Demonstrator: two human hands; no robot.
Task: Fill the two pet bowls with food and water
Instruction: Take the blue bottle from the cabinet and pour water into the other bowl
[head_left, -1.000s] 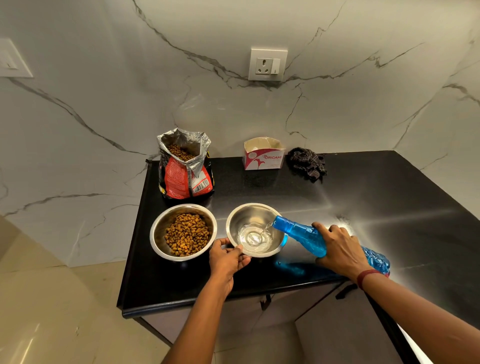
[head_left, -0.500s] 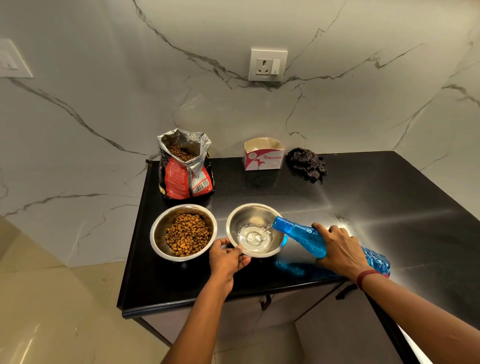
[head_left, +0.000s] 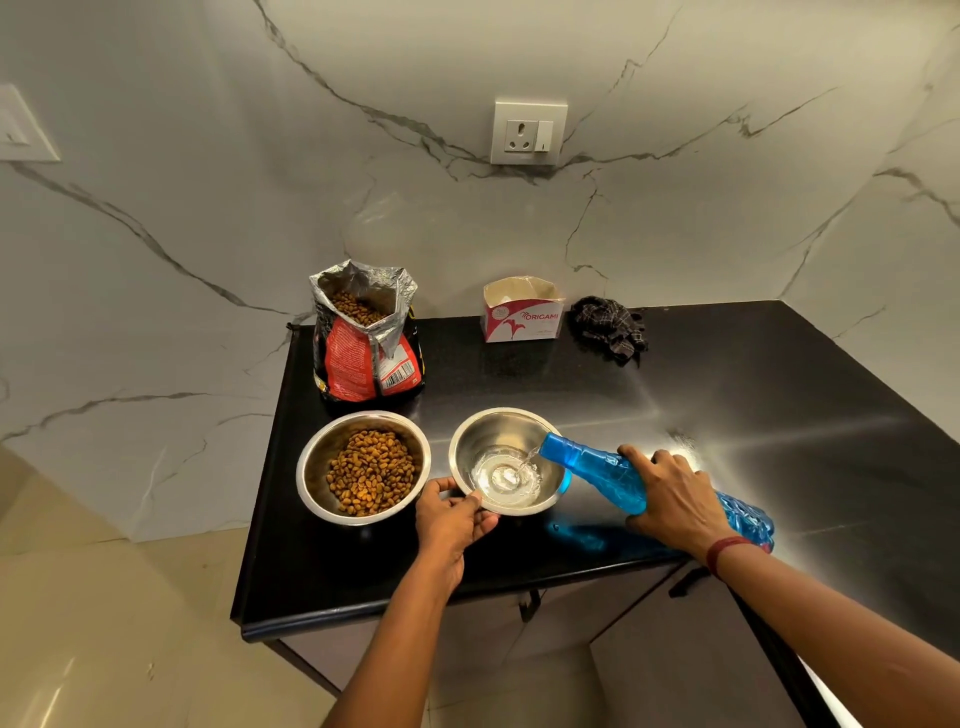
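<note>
From my seat I see both hands at work at the front of the black counter (head_left: 727, 395). My left hand (head_left: 449, 525) sits at the near edge of the water bowl (head_left: 498, 423), thumb and fingers curled onto its rim and pinching it on the side closest to me. The bowl stands flat on the counter, just past that hand. My right hand (head_left: 675, 499) is wrapped over the middle of the blue bottle (head_left: 592, 470), fingers curled round its body from above. The bottle lies tipped nearly level, its base pointing back toward my right wrist and its open neck reaching over the bowl's right rim. A thin stream of water (head_left: 506, 478) runs from the neck into the bowl, where a shallow pool covers the bottom. Just left of this bowl, close beside it, stands the food bowl (head_left: 311, 483), holding a heap of brown kibble (head_left: 374, 470); neither hand touches it. Behind the food bowl an opened red bag (head_left: 363, 358) stands upright with more kibble showing in its mouth. Farther back, near the marble wall, are a small open-topped card box (head_left: 522, 317) and, just to its right, a crumpled dark cloth (head_left: 610, 325). A wall socket (head_left: 529, 132) sits above them. A red band (head_left: 727, 551) circles my right wrist.
</note>
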